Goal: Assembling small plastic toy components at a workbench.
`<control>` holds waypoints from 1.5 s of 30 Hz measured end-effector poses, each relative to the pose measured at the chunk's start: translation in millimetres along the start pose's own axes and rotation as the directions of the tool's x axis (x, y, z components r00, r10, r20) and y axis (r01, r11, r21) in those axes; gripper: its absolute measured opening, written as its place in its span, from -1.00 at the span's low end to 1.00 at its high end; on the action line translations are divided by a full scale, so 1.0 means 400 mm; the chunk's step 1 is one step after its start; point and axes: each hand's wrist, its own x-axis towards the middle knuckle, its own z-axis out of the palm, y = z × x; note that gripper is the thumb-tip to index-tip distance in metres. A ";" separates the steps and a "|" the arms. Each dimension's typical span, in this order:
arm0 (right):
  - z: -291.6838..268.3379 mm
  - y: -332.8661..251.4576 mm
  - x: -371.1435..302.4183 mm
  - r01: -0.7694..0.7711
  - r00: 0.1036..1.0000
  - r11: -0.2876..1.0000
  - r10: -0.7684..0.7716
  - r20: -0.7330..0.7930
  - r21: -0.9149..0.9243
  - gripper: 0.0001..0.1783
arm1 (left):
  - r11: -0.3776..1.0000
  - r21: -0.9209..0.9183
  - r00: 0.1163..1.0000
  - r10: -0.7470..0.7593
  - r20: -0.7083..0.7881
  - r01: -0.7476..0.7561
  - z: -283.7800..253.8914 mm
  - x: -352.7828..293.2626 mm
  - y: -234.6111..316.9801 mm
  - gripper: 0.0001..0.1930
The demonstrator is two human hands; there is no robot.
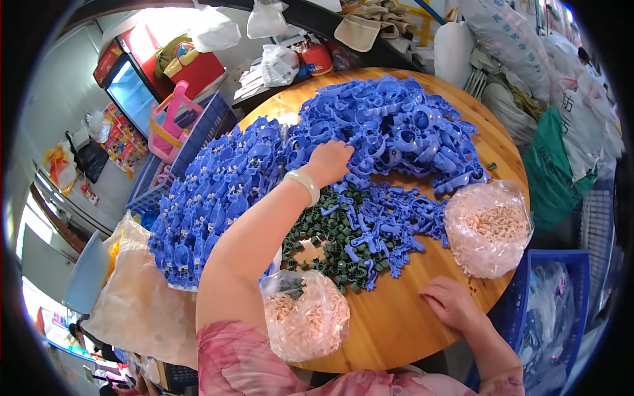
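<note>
My left hand (330, 162) reaches across the round table to the near edge of a heap of hollow blue plastic parts (403, 119). Its fingers are curled and closed; what they hold is hidden. Under and beside that wrist lie small dark green plastic pieces (317, 224) and slim blue limb-like pieces (396, 218). To the left stand dense rows of blue pieces (218, 191) with small pale bits on them. My right hand (452, 302) rests on the wooden table (380, 330) near its front right edge, fingers bent inward, their contents out of sight.
Two clear bags of small pale pink pieces sit on the table, one bag (305, 317) by my left forearm, another bag (489, 228) at the right. A blue crate (555, 317) stands at the lower right. Sacks (581, 125) are piled beyond. A pink plastic stool (175, 122) is at the left.
</note>
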 end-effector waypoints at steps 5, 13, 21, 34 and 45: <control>-0.005 -0.004 -0.005 -0.007 1.000 0.999 0.008 -0.011 0.039 -0.88 | 0.986 -0.140 0.987 -0.106 -0.118 0.090 -0.035 -0.038 -0.005 -0.56; 0.001 0.010 -0.001 0.049 0.997 0.997 -0.046 -0.061 0.055 -0.91 | 0.839 -0.498 0.959 -0.279 -0.044 0.221 -0.193 -0.243 0.106 -0.58; 0.005 -0.093 0.022 -0.423 0.875 0.539 0.452 0.174 0.729 -0.62 | 0.745 -0.667 0.954 -0.199 -0.223 0.000 -0.201 -0.511 0.456 -0.56; 0.072 -0.141 -0.003 0.023 0.999 0.973 -0.030 0.030 0.231 -0.71 | -0.870 -0.482 0.932 -0.083 0.354 0.106 -0.038 -0.681 0.687 -0.58; 0.113 -0.177 0.102 -0.136 0.976 0.865 0.033 0.216 0.482 -0.68 | -0.944 -0.331 0.963 -0.104 0.250 -0.016 -0.007 -0.742 0.621 -0.55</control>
